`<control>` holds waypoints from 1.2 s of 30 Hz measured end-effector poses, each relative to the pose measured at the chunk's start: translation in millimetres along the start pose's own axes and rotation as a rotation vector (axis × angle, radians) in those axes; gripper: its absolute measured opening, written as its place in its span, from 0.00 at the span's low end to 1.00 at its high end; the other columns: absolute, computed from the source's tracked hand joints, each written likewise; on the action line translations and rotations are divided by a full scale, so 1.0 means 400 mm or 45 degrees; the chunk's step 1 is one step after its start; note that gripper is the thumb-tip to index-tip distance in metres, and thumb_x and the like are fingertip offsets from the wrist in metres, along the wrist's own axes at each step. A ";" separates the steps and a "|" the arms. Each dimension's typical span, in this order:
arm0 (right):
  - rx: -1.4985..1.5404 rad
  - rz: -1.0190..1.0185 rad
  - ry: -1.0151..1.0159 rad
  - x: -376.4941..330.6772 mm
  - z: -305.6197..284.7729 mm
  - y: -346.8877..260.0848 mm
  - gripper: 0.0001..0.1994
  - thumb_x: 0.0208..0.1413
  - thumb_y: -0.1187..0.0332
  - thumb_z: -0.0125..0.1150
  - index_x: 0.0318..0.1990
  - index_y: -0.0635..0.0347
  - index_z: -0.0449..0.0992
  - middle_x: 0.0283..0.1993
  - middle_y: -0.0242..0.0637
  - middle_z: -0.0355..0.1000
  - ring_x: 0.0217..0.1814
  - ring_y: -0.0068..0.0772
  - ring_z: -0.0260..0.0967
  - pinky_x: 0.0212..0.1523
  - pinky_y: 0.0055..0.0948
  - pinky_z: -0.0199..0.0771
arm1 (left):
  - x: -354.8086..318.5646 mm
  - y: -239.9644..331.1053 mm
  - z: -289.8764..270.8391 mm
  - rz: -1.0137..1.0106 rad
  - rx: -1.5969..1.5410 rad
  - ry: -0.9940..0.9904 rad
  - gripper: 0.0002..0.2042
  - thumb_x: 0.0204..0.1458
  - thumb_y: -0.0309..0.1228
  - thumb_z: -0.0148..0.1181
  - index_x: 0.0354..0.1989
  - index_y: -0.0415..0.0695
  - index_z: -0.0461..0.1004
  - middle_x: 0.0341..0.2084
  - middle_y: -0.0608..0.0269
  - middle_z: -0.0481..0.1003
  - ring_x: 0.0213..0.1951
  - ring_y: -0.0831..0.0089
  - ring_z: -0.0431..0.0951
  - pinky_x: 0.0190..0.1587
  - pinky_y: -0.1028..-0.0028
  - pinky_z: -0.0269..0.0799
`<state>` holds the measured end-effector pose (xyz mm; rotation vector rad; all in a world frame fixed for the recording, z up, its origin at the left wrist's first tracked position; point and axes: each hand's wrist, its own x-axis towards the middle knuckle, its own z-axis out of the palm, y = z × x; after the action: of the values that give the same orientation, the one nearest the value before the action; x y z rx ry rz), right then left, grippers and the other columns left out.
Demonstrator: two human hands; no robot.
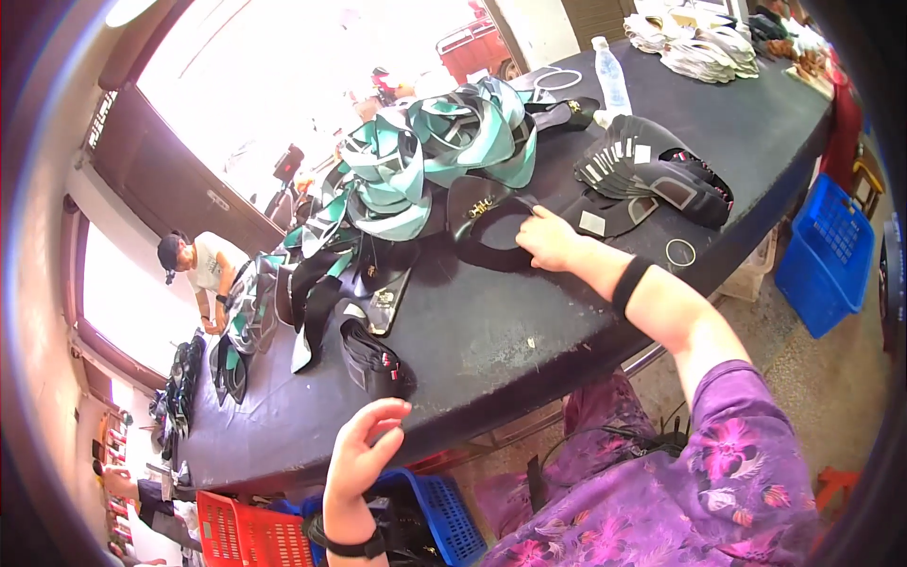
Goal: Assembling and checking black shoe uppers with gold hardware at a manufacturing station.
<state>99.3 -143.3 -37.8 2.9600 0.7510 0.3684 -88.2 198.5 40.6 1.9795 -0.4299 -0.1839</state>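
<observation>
Spreading from left to right, a dark table bears a teal pile along its far side. A fanned black stack lies to the right. Left of it, near the pile, a black visor lies on the table. The right hand has its fingers bent closed on the visor's right end. The left hand, empty and half open, fingers loosely curled, is by the near edge. A pale ring lies at right.
</observation>
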 end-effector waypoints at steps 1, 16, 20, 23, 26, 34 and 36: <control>-0.013 0.041 0.077 0.012 0.013 -0.013 0.06 0.36 0.66 0.58 0.24 0.54 0.76 0.28 0.37 0.72 0.37 0.36 0.69 0.50 0.40 0.58 | 0.026 -0.012 0.005 -0.056 -0.176 -0.032 0.16 0.48 0.21 0.51 0.47 0.37 0.65 0.43 0.59 0.69 0.46 0.73 0.68 0.48 0.75 0.63; 0.335 -0.249 0.479 -0.197 -0.053 -0.317 0.09 0.42 0.64 0.54 0.30 0.58 0.71 0.30 0.35 0.69 0.39 0.36 0.66 0.49 0.34 0.57 | 0.265 -0.133 0.226 0.584 0.649 0.014 0.14 0.47 0.30 0.51 0.43 0.38 0.67 0.42 0.55 0.68 0.48 0.58 0.64 0.51 0.67 0.57; 0.760 -0.237 0.816 -0.215 -0.060 -0.195 0.18 0.40 0.57 0.59 0.35 0.60 0.71 0.37 0.37 0.68 0.44 0.39 0.62 0.50 0.37 0.55 | 0.246 -0.087 0.264 0.615 0.840 0.058 0.21 0.42 0.38 0.56 0.44 0.40 0.66 0.44 0.57 0.66 0.50 0.60 0.62 0.56 0.60 0.48; 0.540 0.034 0.545 -0.230 -0.047 -0.028 0.14 0.39 0.60 0.60 0.33 0.57 0.72 0.38 0.37 0.67 0.44 0.39 0.62 0.47 0.37 0.57 | 0.218 -0.032 0.289 0.657 0.972 0.042 0.26 0.32 0.40 0.64 0.41 0.41 0.68 0.44 0.57 0.67 0.49 0.60 0.64 0.55 0.60 0.48; -0.060 0.529 0.445 -0.265 0.006 0.151 0.11 0.37 0.63 0.58 0.31 0.56 0.71 0.35 0.36 0.65 0.42 0.36 0.62 0.45 0.35 0.57 | 0.222 -0.042 0.309 0.683 1.010 0.051 0.22 0.33 0.37 0.64 0.38 0.40 0.69 0.42 0.57 0.68 0.44 0.59 0.67 0.50 0.63 0.57; -0.406 0.825 0.658 -0.394 -0.004 0.348 0.12 0.40 0.64 0.57 0.33 0.57 0.70 0.38 0.37 0.64 0.44 0.36 0.60 0.47 0.36 0.55 | 0.225 -0.065 0.253 0.821 1.182 0.189 0.19 0.36 0.34 0.63 0.37 0.38 0.69 0.38 0.57 0.70 0.39 0.59 0.69 0.44 0.65 0.61; -0.351 1.065 0.409 -0.421 -0.027 0.355 0.14 0.39 0.63 0.59 0.34 0.58 0.70 0.38 0.38 0.65 0.45 0.36 0.60 0.47 0.36 0.57 | 0.221 -0.068 0.239 0.723 1.252 0.108 0.21 0.35 0.31 0.63 0.39 0.37 0.67 0.39 0.54 0.70 0.43 0.57 0.67 0.49 0.63 0.58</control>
<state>18.8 -348.4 -46.2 2.8071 -0.5441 0.9059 -30.9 94.7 -20.2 2.6734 -1.1585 0.5774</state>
